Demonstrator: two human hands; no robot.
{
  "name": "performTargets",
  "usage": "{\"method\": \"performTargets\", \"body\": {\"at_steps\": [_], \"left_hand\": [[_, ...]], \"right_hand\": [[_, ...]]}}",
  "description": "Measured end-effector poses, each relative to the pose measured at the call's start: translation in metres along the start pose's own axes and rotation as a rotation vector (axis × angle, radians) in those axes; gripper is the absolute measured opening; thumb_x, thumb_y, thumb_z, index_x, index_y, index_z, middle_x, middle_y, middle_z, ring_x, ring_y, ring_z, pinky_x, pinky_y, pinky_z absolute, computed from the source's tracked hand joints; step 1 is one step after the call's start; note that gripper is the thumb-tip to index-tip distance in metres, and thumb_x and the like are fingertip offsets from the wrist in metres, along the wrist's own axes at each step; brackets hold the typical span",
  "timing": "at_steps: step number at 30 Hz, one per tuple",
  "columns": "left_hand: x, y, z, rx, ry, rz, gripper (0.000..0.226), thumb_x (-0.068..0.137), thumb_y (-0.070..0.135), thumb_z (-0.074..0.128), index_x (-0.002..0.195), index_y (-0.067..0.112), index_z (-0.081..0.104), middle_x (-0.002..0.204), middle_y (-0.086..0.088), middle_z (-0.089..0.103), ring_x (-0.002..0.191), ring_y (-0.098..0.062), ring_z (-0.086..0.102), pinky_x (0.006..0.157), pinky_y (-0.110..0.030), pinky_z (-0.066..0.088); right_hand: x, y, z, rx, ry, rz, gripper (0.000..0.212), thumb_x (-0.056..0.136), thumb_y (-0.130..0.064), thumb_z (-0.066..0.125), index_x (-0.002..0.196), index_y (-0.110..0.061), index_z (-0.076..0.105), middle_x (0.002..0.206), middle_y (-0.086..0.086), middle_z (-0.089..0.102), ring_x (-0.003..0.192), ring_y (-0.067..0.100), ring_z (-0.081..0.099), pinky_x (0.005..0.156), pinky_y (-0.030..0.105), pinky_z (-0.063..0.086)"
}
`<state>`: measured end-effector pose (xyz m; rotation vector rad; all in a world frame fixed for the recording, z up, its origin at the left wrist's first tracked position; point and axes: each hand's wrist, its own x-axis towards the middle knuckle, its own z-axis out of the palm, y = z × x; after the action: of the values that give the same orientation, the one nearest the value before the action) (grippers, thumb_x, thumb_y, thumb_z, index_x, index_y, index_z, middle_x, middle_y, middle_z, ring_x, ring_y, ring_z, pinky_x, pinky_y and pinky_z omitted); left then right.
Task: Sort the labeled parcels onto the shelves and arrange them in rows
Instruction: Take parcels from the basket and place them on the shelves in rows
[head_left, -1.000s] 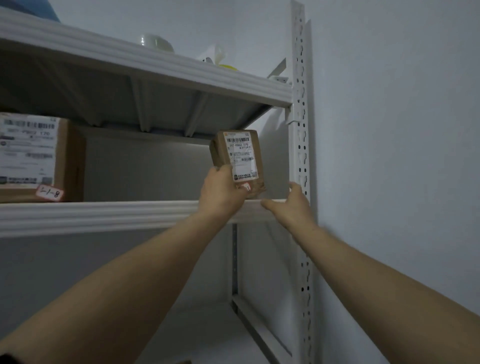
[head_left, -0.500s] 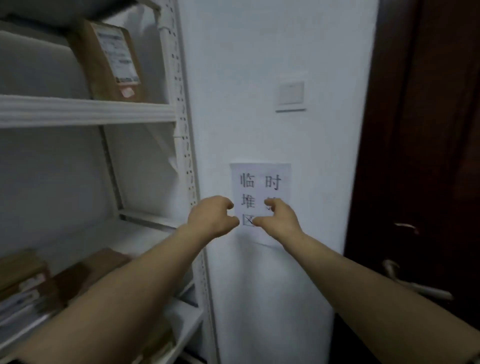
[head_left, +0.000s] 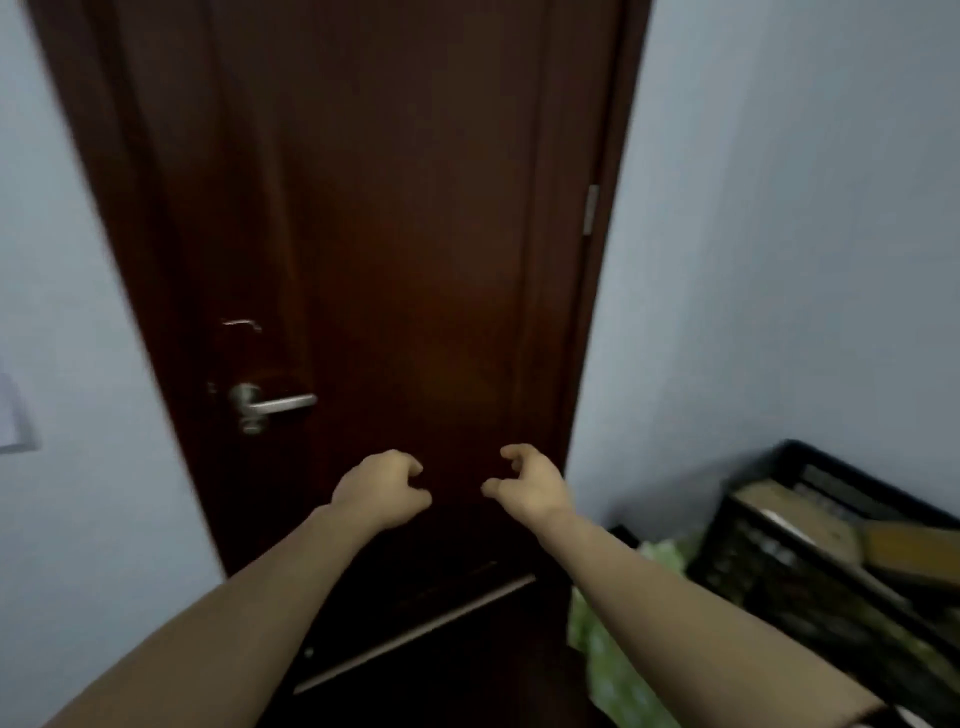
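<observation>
My left hand (head_left: 382, 488) and my right hand (head_left: 530, 486) hang in the air side by side in front of a dark door, both with loosely curled fingers and nothing in them. At the lower right stands a black plastic crate (head_left: 769, 561) holding brown parcels (head_left: 779, 506); one box (head_left: 914, 551) sticks out toward the right edge. The shelves and the parcels on them are out of view.
A dark brown door (head_left: 389, 234) with a metal lever handle (head_left: 275, 405) fills the middle. White walls flank it. A green patterned bag (head_left: 608, 654) lies on the floor between door and crate. A paper sheet's edge (head_left: 13, 415) shows at far left.
My left hand let go of the small parcel on the upper shelf. The view swung right from the shelving past the wall sign to the door and crate; both hands came down empty.
</observation>
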<state>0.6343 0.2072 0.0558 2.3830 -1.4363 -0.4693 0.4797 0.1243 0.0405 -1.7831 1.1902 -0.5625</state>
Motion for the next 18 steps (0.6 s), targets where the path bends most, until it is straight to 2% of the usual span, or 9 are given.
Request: {"method": "performTargets", "body": {"at_steps": [4, 7, 9, 11, 13, 15, 18], "left_hand": [[-0.005, 0.137, 0.092, -0.025, -0.142, 0.154, 0.051, 0.089, 0.027, 0.062, 0.138, 0.018, 0.049, 0.137, 0.000, 0.053, 0.123, -0.017, 0.052, 0.101, -0.033, 0.046], [-0.013, 0.222, 0.150, 0.001, -0.193, 0.251, 0.047, 0.085, 0.029, 0.063, 0.130, 0.018, 0.057, 0.131, -0.002, 0.059, 0.118, -0.019, 0.056, 0.098, -0.033, 0.047], [-0.019, 0.271, 0.180, 0.019, -0.242, 0.310, 0.039, 0.083, 0.028, 0.063, 0.119, 0.015, 0.064, 0.122, -0.005, 0.064, 0.112, -0.022, 0.060, 0.094, -0.033, 0.050], [-0.023, 0.314, 0.205, 0.041, -0.288, 0.371, 0.025, 0.081, 0.027, 0.062, 0.104, 0.017, 0.068, 0.110, -0.004, 0.067, 0.105, -0.023, 0.062, 0.085, -0.032, 0.050], [-0.021, 0.353, 0.228, 0.079, -0.312, 0.434, 0.016, 0.080, 0.027, 0.061, 0.092, 0.018, 0.065, 0.096, -0.003, 0.065, 0.099, -0.023, 0.062, 0.075, -0.030, 0.048], [-0.013, 0.388, 0.252, 0.084, -0.333, 0.483, 0.022, 0.080, 0.026, 0.061, 0.097, 0.014, 0.065, 0.099, -0.003, 0.065, 0.099, -0.023, 0.062, 0.076, -0.030, 0.049], [0.007, 0.437, 0.289, 0.092, -0.381, 0.554, 0.034, 0.080, 0.029, 0.062, 0.111, 0.014, 0.064, 0.104, -0.004, 0.065, 0.095, -0.023, 0.062, 0.074, -0.030, 0.051]], "right_hand": [[-0.037, 0.102, -0.135, 0.033, 0.189, 0.148, 0.059, 0.084, -0.016, 0.069, 0.136, -0.011, 0.044, 0.134, 0.011, 0.051, 0.114, 0.021, 0.055, 0.090, 0.025, 0.042], [-0.072, 0.164, -0.218, 0.047, 0.319, 0.222, 0.055, 0.081, -0.015, 0.070, 0.131, -0.010, 0.047, 0.125, 0.007, 0.058, 0.089, 0.018, 0.061, 0.079, 0.029, 0.052], [-0.093, 0.196, -0.264, 0.059, 0.397, 0.269, 0.051, 0.083, -0.012, 0.068, 0.129, -0.010, 0.048, 0.113, 0.005, 0.060, 0.079, 0.015, 0.061, 0.071, 0.024, 0.055], [-0.107, 0.226, -0.303, 0.064, 0.459, 0.318, 0.052, 0.084, -0.013, 0.068, 0.132, -0.008, 0.047, 0.116, 0.007, 0.060, 0.089, 0.017, 0.061, 0.079, 0.029, 0.055], [-0.119, 0.253, -0.335, 0.088, 0.491, 0.364, 0.055, 0.085, -0.015, 0.067, 0.135, -0.010, 0.044, 0.127, 0.009, 0.056, 0.092, 0.016, 0.057, 0.081, 0.028, 0.051], [-0.126, 0.279, -0.361, 0.106, 0.532, 0.397, 0.055, 0.086, -0.016, 0.067, 0.137, -0.011, 0.044, 0.130, 0.008, 0.053, 0.088, 0.015, 0.055, 0.078, 0.027, 0.048], [-0.130, 0.317, -0.395, 0.130, 0.622, 0.484, 0.053, 0.085, -0.015, 0.067, 0.134, -0.012, 0.047, 0.130, 0.007, 0.055, 0.104, 0.022, 0.059, 0.087, 0.032, 0.050]]}}
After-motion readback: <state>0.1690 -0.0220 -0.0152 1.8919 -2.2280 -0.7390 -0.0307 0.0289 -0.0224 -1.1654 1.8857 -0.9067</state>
